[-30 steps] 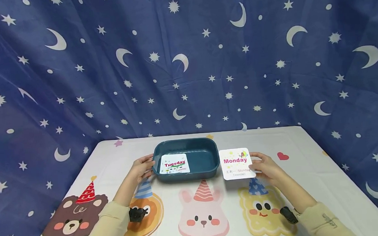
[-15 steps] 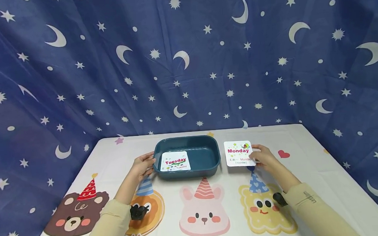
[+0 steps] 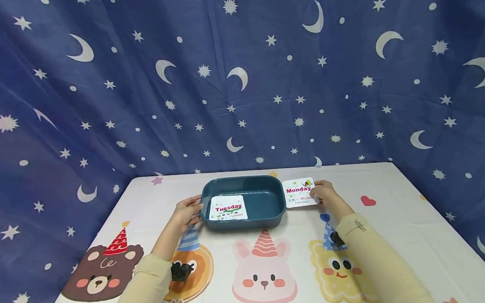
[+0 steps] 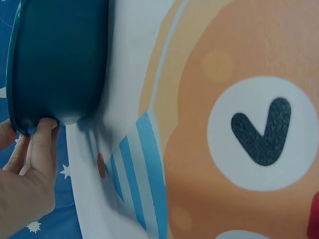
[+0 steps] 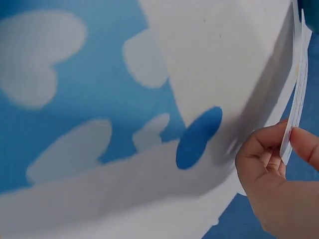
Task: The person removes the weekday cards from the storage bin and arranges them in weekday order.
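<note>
Two hands flank a dark teal tub (image 3: 266, 203), one at each side, and the tub's long axis runs left to right between them. The left hand (image 3: 186, 213) holds the tub's left end, thumb near the rim and fingers bent against the outer wall. The right hand (image 3: 325, 194) is off to the right of the tub and pinches the Monday card (image 3: 298, 195) by its right edge, thumb over the printed face and fingers behind. The card therefore sits between the right hand and the tub, just beside the tub's right end; whether the two touch, I cannot tell. Its edge looks layered in the right wrist view, so it may be more than one card.

The right hand is clearly the nearer one to the card; the left is across the tub's full length from it. The tub's right wall stands between the card and the inside of the tub.

Inside the tub, in its left half, is the Tuesday card (image 3: 228, 207), printed face up, its lower edge partly hidden by the front wall. Nearer the person than the tub, the white bench (image 3: 405, 225) cover carries a printed rabbit (image 3: 264, 280), with a printed bear (image 3: 102, 277) to the tub's left. Behind the tub hangs a blue curtain (image 3: 186, 43) with moons and stars.
</note>
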`<state>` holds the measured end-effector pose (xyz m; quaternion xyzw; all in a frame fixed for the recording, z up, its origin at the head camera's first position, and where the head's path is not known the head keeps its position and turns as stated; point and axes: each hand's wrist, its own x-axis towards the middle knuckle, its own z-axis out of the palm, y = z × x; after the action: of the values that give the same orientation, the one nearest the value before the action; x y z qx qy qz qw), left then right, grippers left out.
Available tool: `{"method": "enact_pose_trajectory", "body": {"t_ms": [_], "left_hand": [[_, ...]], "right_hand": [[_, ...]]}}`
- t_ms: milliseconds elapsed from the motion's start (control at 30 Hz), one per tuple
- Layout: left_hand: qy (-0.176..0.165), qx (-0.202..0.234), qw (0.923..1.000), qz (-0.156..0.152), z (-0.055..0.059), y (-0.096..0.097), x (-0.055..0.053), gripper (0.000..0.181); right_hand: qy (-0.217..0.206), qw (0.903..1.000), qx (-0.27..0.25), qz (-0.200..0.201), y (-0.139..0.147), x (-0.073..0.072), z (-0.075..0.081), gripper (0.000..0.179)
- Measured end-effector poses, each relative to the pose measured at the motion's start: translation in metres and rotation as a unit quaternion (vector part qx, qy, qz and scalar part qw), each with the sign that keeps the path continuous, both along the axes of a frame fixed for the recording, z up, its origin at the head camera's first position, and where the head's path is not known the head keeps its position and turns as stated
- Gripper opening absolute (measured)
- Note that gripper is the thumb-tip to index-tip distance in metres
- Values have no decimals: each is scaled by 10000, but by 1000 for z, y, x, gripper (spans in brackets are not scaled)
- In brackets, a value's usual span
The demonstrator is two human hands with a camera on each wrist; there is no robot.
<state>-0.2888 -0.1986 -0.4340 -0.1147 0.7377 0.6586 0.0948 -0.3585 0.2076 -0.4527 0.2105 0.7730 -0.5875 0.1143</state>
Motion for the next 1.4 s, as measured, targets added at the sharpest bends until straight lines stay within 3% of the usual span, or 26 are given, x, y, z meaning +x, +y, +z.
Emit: {"method": "enact_pose_trajectory", "body": {"t_ms": [267,367,567,833,1100,1267,1400], "left_hand": [[-20,-18,10000,37,-2,3,-1,47],[-44,-31,9999,101,-2,2,-1,47],[-22,-27,9999,129,-3,2,0,46],[-18,-90,9998,168,-8,2,-2,45],[-45,-67,9998,204,-7,4,0,46],[-28,-32,9998,190,-7,3,0,46],[180,144,9996,137,-7,0,0,45]], "right_hand": [[304,9985,397,-222,-2,-2,-15,59],[580,9943,849,-287,-6,1,-16,54],[951,9663,2388,-97,-17,10,-13,40],[1139,9372,3287,238,-22,11,-13,39],[549,9452,3202,325,-26,13,-8,35],[575,9470,3149,258,-26,13,-6,38],[846,9482,3056,156,-25,12,-7,38]]}}
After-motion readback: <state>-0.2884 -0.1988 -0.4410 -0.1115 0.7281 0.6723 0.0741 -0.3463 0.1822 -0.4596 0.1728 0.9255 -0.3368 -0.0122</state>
